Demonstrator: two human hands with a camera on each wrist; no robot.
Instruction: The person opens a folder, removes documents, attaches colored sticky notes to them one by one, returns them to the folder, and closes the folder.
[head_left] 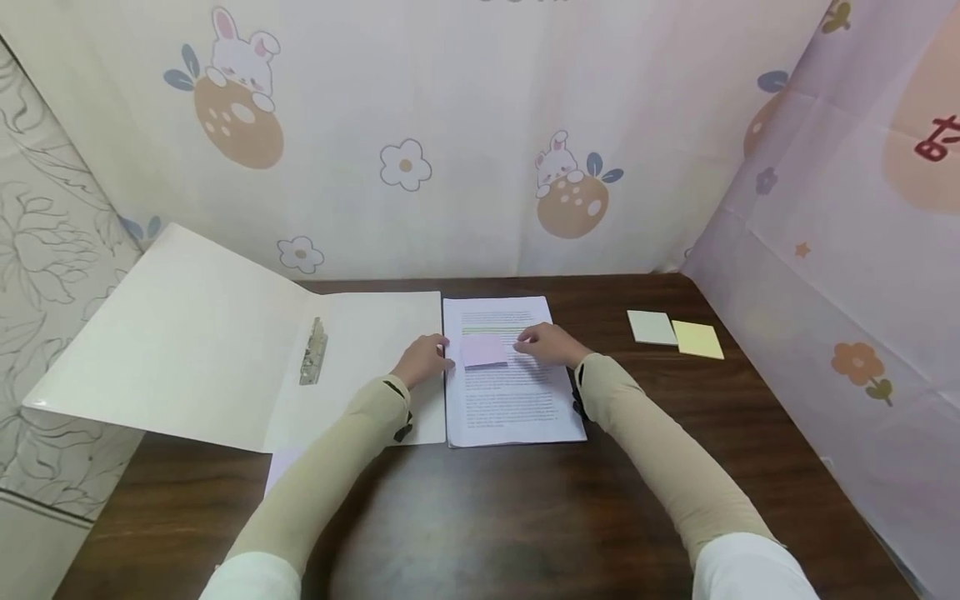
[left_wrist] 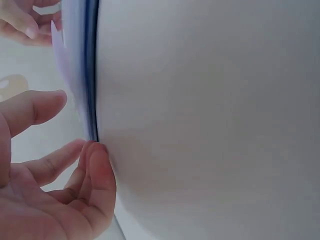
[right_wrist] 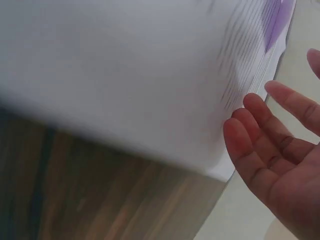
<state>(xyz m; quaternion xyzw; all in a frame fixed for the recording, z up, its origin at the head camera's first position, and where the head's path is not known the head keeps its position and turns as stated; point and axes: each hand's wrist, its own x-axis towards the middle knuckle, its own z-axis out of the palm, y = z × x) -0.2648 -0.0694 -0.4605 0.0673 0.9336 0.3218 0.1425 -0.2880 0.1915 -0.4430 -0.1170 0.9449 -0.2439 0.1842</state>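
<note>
A stack of printed pages (head_left: 517,408) lies on the table, with a pink sticky note (head_left: 483,351) on its upper page and a green highlighted line above the note. My left hand (head_left: 422,360) is at the stack's left edge; in the left wrist view its fingertips (left_wrist: 100,155) touch that edge while the thumb stands apart. Over the right part of the page is my right hand (head_left: 553,344), its fingers loosely bent beside the note and pinching nothing. In the right wrist view, those fingertips (right_wrist: 237,135) rest on or just above the paper.
To the left an open white folder (head_left: 187,333) with a metal clip (head_left: 313,354) lies against the stack, its cover raised. A lilac sheet (head_left: 281,467) pokes out below it. Pale green (head_left: 651,327) and yellow (head_left: 697,339) sticky pads lie at right. Patterned cloth (head_left: 465,125) hangs behind.
</note>
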